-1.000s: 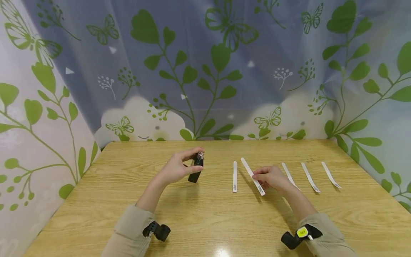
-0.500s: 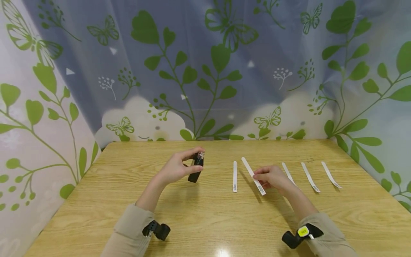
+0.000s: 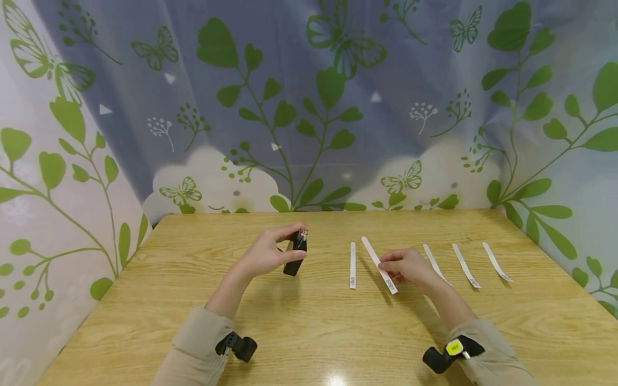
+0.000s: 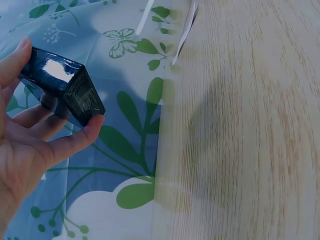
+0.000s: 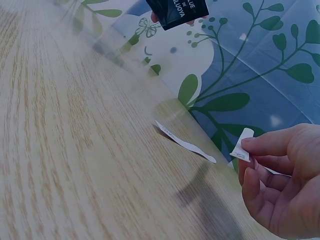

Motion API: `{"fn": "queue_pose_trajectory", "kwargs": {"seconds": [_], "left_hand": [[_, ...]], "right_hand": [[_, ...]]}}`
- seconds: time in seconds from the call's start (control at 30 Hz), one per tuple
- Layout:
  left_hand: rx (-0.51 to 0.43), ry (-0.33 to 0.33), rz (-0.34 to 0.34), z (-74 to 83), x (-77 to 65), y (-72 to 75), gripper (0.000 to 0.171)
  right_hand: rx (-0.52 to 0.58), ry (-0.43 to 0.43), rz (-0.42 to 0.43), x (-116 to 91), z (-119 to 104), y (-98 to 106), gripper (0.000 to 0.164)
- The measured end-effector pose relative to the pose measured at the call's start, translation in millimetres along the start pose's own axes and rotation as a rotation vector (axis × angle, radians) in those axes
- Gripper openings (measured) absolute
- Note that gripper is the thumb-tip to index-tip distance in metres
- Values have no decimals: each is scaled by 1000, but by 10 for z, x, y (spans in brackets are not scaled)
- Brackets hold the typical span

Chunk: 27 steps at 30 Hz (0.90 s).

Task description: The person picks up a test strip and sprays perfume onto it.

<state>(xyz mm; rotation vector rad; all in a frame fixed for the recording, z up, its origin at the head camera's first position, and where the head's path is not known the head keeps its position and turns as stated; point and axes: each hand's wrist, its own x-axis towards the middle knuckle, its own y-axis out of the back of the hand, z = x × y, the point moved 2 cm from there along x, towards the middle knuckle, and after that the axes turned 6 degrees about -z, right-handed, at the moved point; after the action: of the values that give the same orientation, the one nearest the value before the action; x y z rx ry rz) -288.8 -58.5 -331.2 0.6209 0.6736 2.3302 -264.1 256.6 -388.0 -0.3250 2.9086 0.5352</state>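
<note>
In the head view, my left hand grips a black perfume spray bottle above the table, a finger on its clear top and the thumb along its side. The bottle leans slightly; pale lettering shows on its dark face in the right wrist view. To its right, my right hand pinches a white paper test strip between thumb and fingers. That strip is raised off the wood and slants, with small writing on its near end. Another labelled strip lies flat between the hands.
Three more white strips lie in a row to the right: one partly behind the right wrist, a middle one and a far right one. The wooden table ends at a leaf-patterned curtain.
</note>
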Motion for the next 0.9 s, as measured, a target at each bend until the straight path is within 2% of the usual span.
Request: {"fn": "queue_pose_trajectory", "kwargs": {"seconds": [0.23, 0.47, 0.7, 0.9], "left_hand": [[5, -8, -2, -5, 0, -10, 52], [8, 32, 1, -17, -23, 14, 52], [-11, 57, -4, -40, -32, 29, 53], [-30, 86, 15, -58, -26, 31, 52]], "right_hand": [[18, 4, -5, -17, -8, 2, 25], [40, 49, -55, -41, 6, 28, 26], [4, -4, -4, 4, 19, 7, 27], [5, -7, 0, -6, 9, 13, 24]]}}
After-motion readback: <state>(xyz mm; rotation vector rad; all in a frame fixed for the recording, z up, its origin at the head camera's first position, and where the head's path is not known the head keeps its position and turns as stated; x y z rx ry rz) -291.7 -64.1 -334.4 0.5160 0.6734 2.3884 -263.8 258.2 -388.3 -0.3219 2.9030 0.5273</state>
